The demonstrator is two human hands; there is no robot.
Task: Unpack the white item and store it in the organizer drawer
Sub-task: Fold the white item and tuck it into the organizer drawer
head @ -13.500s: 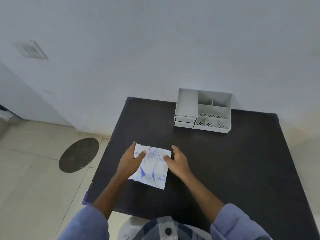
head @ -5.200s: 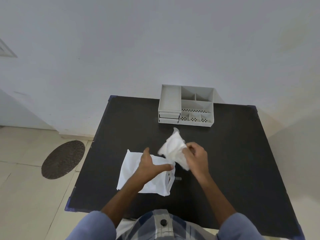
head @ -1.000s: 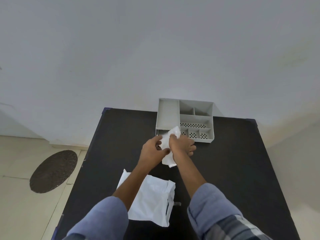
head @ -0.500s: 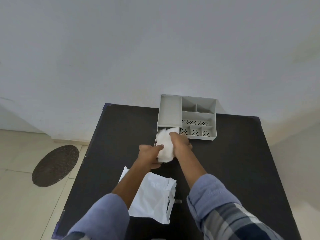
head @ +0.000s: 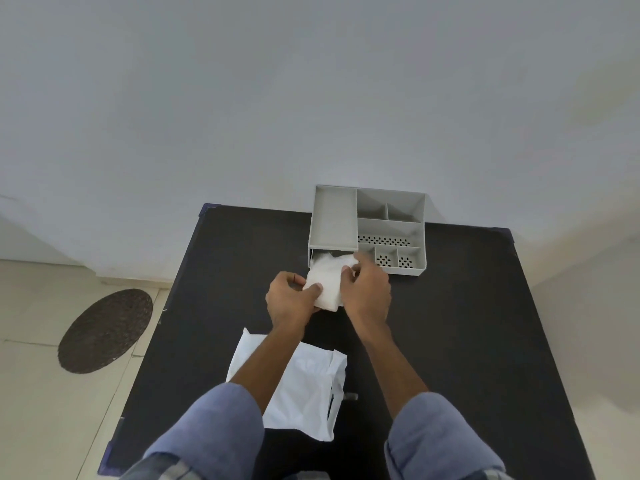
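The white item (head: pixel 328 277), a crumpled soft cloth, lies in the pulled-out drawer at the lower left front of the grey organizer (head: pixel 334 218). My left hand (head: pixel 290 299) pinches the item's near left corner. My right hand (head: pixel 366 289) presses on its right side, fingers curled over the cloth. The drawer's walls are mostly hidden under the cloth and my hands. The white plastic package (head: pixel 308 386) lies flat on the black table (head: pixel 450 341) under my left forearm.
The organizer stands at the table's far edge against a pale wall, with open compartments and perforated trays on its right half. A dark round mat (head: pixel 105 330) lies on the tiled floor to the left. A small grey bit (head: pixel 350 396) rests beside the package.
Over the last second both hands carried the white item forward to the organizer. It now sits lower and flatter in the open drawer, with my hands pressing on it.
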